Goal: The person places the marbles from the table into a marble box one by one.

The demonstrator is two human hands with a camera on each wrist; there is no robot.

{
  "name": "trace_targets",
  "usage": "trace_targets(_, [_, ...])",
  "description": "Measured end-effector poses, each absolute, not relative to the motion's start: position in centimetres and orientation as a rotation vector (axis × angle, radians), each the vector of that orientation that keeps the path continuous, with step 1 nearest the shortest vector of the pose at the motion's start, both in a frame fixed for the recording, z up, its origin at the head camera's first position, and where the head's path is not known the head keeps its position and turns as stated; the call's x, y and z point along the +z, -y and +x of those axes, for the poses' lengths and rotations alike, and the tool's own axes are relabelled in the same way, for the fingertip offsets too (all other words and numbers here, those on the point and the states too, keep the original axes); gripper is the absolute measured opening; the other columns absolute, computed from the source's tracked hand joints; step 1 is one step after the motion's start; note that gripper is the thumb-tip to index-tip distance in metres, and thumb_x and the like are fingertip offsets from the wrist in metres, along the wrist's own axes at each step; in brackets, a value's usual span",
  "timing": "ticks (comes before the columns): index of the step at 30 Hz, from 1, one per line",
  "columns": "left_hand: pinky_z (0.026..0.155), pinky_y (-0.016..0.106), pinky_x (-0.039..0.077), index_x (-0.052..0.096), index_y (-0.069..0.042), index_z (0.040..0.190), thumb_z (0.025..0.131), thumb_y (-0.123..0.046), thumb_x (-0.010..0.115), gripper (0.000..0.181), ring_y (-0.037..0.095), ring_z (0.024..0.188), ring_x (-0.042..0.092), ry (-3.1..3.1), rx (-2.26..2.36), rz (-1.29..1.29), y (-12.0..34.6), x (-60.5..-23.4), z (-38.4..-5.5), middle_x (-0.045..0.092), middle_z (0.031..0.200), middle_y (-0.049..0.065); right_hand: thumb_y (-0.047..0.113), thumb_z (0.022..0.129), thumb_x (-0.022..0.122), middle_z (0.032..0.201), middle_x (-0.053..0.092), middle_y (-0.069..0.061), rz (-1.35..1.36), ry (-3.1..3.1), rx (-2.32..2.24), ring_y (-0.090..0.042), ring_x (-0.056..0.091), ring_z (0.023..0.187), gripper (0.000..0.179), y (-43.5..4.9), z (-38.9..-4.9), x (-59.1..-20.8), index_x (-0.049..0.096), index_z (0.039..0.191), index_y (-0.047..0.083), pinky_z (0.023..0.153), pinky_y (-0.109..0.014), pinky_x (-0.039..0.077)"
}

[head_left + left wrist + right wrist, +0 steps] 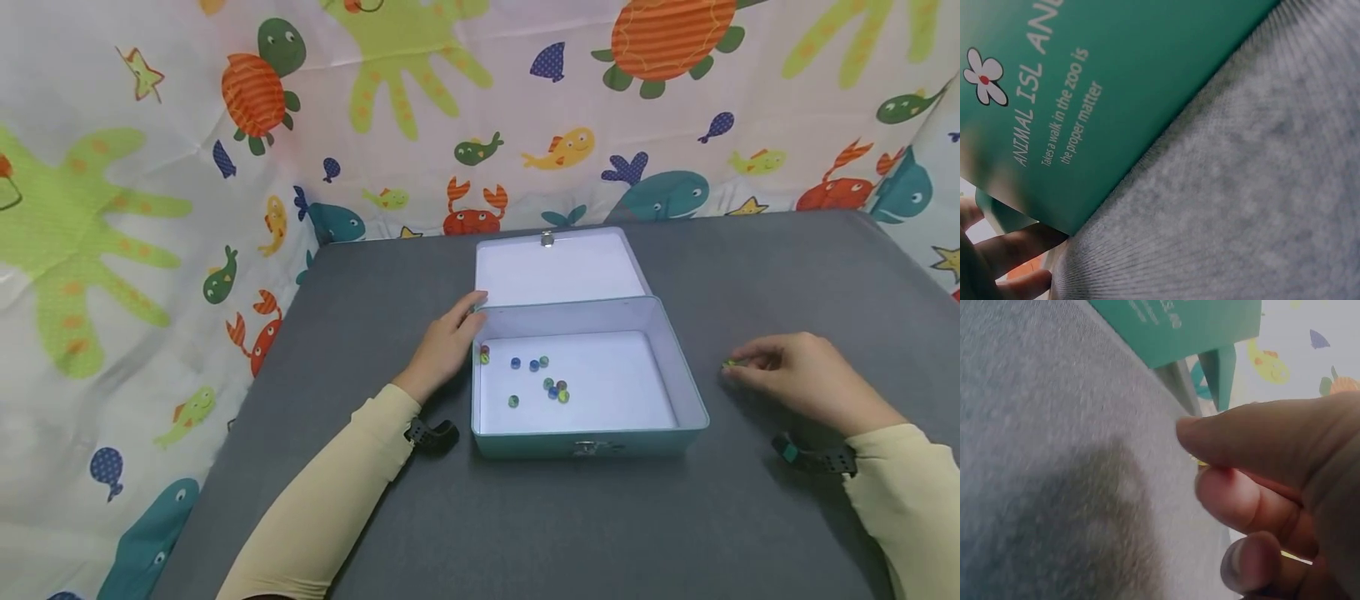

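A green tin box (525,447) with a white inside stands on the table, its hinged lid (558,271) laid back. Several small marbles (513,402) in blue, green, brownish and yellow-green lie scattered over its left half. My left hand (444,348) touches the box's back left corner, fingers along the outside of its side wall. To the right of the box, just above the table, my right hand (808,379) pinches a small yellow-green marble (728,363) between thumb and finger. In the right wrist view the fingers mostly hide that marble (1200,462).
A grey cloth covers the table (585,533). Behind and to the left hangs a white curtain (420,175) printed with sea animals. A metal clasp (547,239) sits on the lid's far edge, a latch (585,448) on the box's front. Both wrists carry black straps (432,435).
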State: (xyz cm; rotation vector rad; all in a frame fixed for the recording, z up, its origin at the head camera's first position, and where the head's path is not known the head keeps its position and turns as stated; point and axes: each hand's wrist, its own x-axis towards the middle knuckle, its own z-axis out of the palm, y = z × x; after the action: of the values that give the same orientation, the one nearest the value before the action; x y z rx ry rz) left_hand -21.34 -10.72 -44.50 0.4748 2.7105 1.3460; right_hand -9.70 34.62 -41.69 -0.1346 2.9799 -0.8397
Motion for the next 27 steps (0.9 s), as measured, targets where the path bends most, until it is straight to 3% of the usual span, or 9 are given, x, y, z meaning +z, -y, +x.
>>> trace_targets(9, [0.122, 0.048, 0.035, 0.038, -0.035, 0.164, 0.11, -0.05, 0.041, 0.056, 0.02, 0.15, 0.043, -2.722, 1.337, 0.502, 10.8, -44.5, -21.3, 0.046, 0.163, -0.006, 0.029, 0.093, 0.082, 0.083, 0.068, 0.0, -0.147, -3.048, -0.866, -0.015, 0.055, 0.075, 0.033, -33.4, -10.6, -40.0, 0.079, 0.111, 0.001, 0.058, -0.026, 0.047])
trace_targets(21, [0.123, 0.046, 0.033, 0.037, -0.034, 0.164, 0.11, -0.046, 0.041, 0.055, 0.019, 0.151, 0.041, -2.709, 1.373, 0.493, 10.8, -44.4, -21.1, 0.043, 0.164, -0.003, 0.04, 0.096, 0.078, 0.095, 0.074, -0.007, -0.153, -3.064, -0.902, -0.026, 0.061, 0.086, 0.045, -30.8, -12.4, -36.6, 0.077, 0.119, 0.002, 0.062, -0.027, 0.052])
trace_targets(27, [0.121, 0.045, 0.037, 0.038, -0.037, 0.163, 0.109, -0.051, 0.041, 0.056, 0.017, 0.149, 0.044, -2.729, 1.351, 0.482, 10.9, -44.4, -21.2, 0.046, 0.163, -0.002, 0.038, 0.097, 0.077, 0.095, 0.076, -0.007, -0.21, -3.087, -0.917, -0.026, 0.061, 0.085, 0.04, -29.3, -13.5, -35.8, 0.078, 0.117, 0.003, 0.062, -0.027, 0.052])
